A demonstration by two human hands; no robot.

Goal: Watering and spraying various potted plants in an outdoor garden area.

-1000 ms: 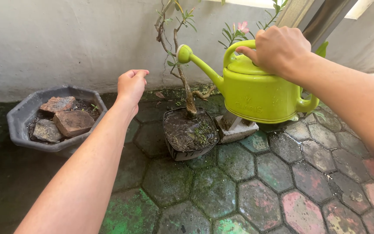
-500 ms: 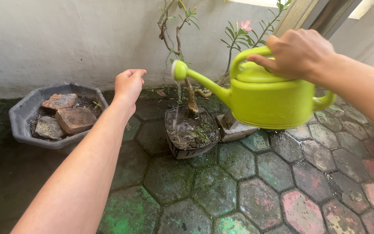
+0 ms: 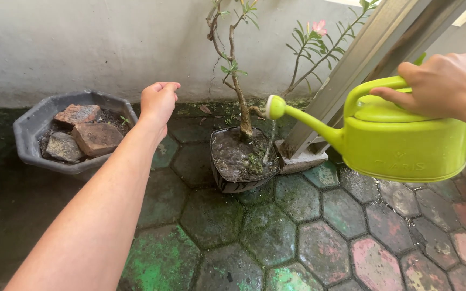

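Currently the right hand [image 3: 449, 86] grips the top handle of the lime-green watering can [image 3: 405, 145], which is tilted spout-down to its left. A thin stream of water [image 3: 269, 141] falls from the spout rose onto the soil of the black potted plant [image 3: 241, 161], below and left of that hand. Judging by the dark, wet soil, watering is under way, not finished. The left hand [image 3: 157, 102] hovers loosely curled, holding nothing, just right of the grey octagonal planter [image 3: 28, 145] of stones. The can's fill level is hidden; its rear handle is cut off at the frame edge.
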